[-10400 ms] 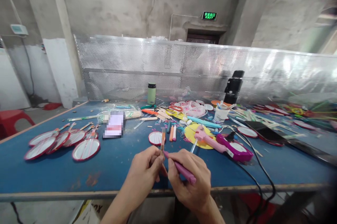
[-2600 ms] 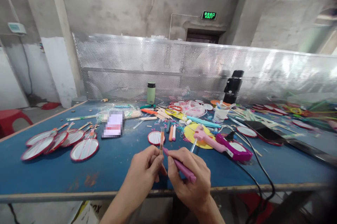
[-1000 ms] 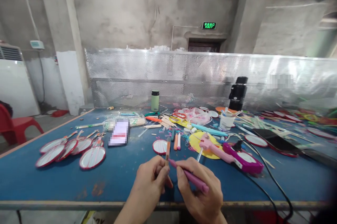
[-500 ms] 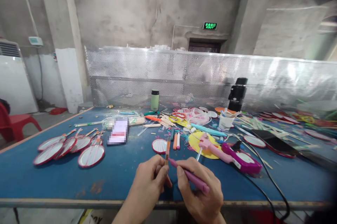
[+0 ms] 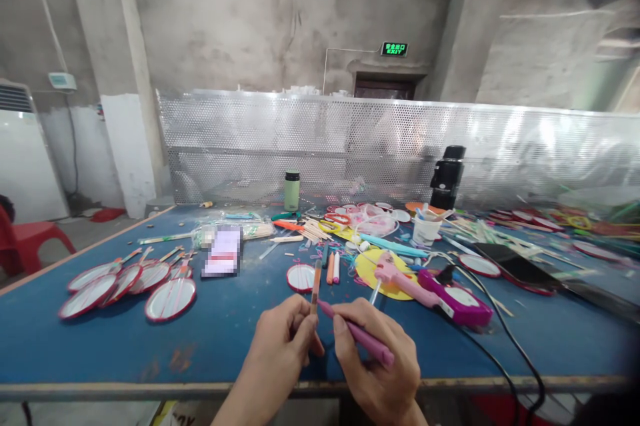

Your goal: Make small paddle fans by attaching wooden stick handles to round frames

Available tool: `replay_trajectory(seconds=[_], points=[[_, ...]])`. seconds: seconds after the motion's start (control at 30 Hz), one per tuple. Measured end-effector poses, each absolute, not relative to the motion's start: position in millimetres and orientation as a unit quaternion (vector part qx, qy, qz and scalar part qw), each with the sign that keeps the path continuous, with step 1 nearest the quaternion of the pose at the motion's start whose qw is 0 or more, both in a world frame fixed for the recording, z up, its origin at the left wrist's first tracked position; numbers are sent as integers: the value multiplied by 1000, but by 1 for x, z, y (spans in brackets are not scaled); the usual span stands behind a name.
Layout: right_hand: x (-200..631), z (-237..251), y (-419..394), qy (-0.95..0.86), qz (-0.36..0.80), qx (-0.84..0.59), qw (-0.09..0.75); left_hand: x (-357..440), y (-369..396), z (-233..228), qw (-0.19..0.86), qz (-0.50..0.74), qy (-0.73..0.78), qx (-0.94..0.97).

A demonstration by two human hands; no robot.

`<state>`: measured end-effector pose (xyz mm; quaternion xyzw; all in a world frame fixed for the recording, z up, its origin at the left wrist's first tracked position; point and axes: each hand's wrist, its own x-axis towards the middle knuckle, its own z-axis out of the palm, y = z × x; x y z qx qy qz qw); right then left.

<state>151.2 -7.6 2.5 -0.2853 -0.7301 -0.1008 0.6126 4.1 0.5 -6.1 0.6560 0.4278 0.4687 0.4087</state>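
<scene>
A thin wooden stick [image 5: 315, 278], orange-tinted over its upper part, is held upright above the near edge of the blue table [image 5: 100, 339]. It is pinched near its lower end by the left hand [image 5: 285, 339], fingers closed round it. A pink marker [image 5: 356, 334] is gripped pen-style in the right hand [image 5: 380, 363], tip laid against the stick just above the left fingers. Just beyond the stick, a small red-rimmed white disc [image 5: 301, 277] lies flat, with loose markers [image 5: 331, 267] beside it. To the right, a pink glue gun [image 5: 400, 277] rests over a yellow disc [image 5: 370, 265]. Far left, finished red-rimmed paddles [image 5: 127, 283] are fanned out. A green bottle [image 5: 291, 191] stands at the back, before the perforated metal screen [image 5: 350, 139].
</scene>
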Motion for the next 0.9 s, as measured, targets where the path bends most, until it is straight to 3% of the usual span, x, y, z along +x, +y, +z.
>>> replay_trajectory(seconds=[0.9], points=[[151, -1, -7, -703, -74, -300, 641, 2, 2, -5, 421, 459, 439, 648]])
